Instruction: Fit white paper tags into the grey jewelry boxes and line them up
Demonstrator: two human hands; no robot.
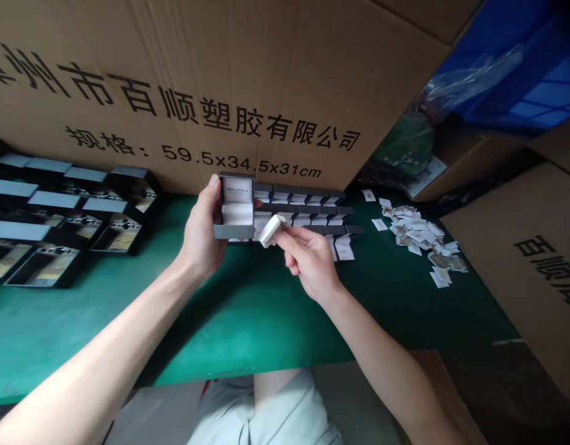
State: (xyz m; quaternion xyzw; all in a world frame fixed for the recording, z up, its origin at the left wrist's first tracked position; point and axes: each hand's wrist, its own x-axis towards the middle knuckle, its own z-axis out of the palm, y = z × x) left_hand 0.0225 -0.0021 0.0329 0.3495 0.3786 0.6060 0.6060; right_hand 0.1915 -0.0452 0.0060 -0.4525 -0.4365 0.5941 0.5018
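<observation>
My left hand (202, 232) is closed around a small dark jewelry box (233, 231), held above the table with its lid raised. White lining shows inside the lid, with printed lettering, and a white pad fills the lower part. Between the thumb and fingers of my right hand (313, 258) is a small white insert (271, 231), tilted, just right of the box and apart from it. Behind both hands stand rows of similar open dark boxes (308, 213) with white inside, partly hidden by my hands.
Larger black open boxes (46, 259) with pale lids stand in rows at left on the green table (211, 337). Several small white pieces (417, 230) lie in a loose pile at right. A big printed carton (248, 68) walls off the back; another carton (521, 259) stands at right.
</observation>
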